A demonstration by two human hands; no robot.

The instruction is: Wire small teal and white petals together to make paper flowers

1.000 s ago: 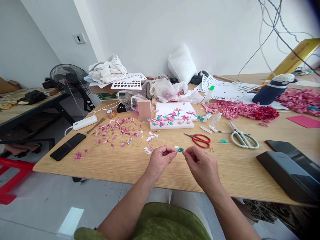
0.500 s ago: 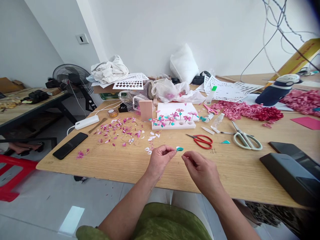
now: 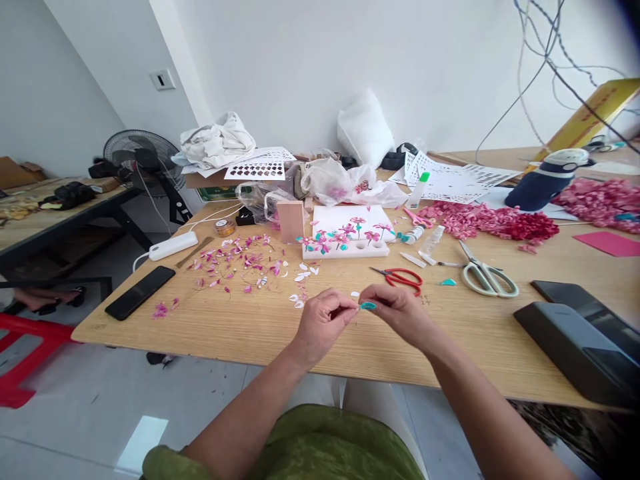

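Both hands meet just above the wooden table point(image 3: 240, 327) near its front edge. My left hand point(image 3: 323, 323) and my right hand point(image 3: 395, 312) each pinch a small teal leaf piece point(image 3: 368, 306) held between their fingertips. Behind them lie small white petals point(image 3: 299, 275) and scattered pink petals point(image 3: 235, 257). A white foam block point(image 3: 345, 249) holds several pink flowers with teal leaves. Red scissors point(image 3: 403, 278) lie just beyond my right hand.
White-handled scissors point(image 3: 487, 275), another teal leaf point(image 3: 447, 282), glue bottles point(image 3: 415, 234) and heaps of pink petals point(image 3: 493, 222) sit to the right. A black phone point(image 3: 139, 292) and power strip point(image 3: 173, 245) lie left. A dark device point(image 3: 575, 340) fills the right front corner.
My right hand had drawn back from the leaf half a second ago; now it has moved forward and left, pinching the teal leaf together with my left hand.
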